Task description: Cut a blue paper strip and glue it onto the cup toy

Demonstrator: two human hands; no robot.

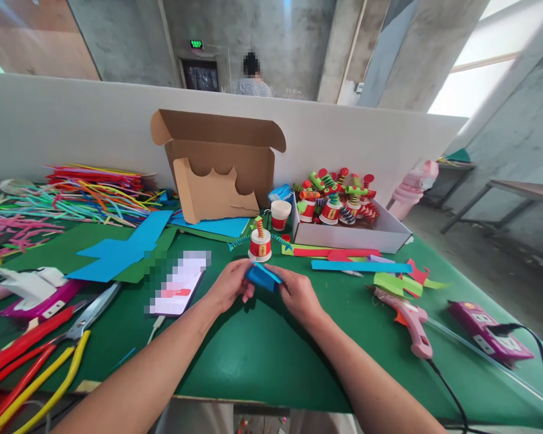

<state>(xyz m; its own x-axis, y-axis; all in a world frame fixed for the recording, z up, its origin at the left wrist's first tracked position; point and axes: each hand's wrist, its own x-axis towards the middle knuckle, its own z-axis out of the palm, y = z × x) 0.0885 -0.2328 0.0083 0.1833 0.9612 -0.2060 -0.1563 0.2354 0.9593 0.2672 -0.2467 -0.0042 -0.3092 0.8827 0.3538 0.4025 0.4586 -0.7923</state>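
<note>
Currently, my left fingers (238, 278) and right fingers (288, 281) closed on folded blue paper (263, 277), held between them above table (248, 361); paper-cup figure (259, 247) just beyond, phone (183, 289) left, glue gun (409, 314) right.

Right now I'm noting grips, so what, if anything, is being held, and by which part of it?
A piece of folded blue paper: the left hand holds its left side, the right hand its right side.
</note>
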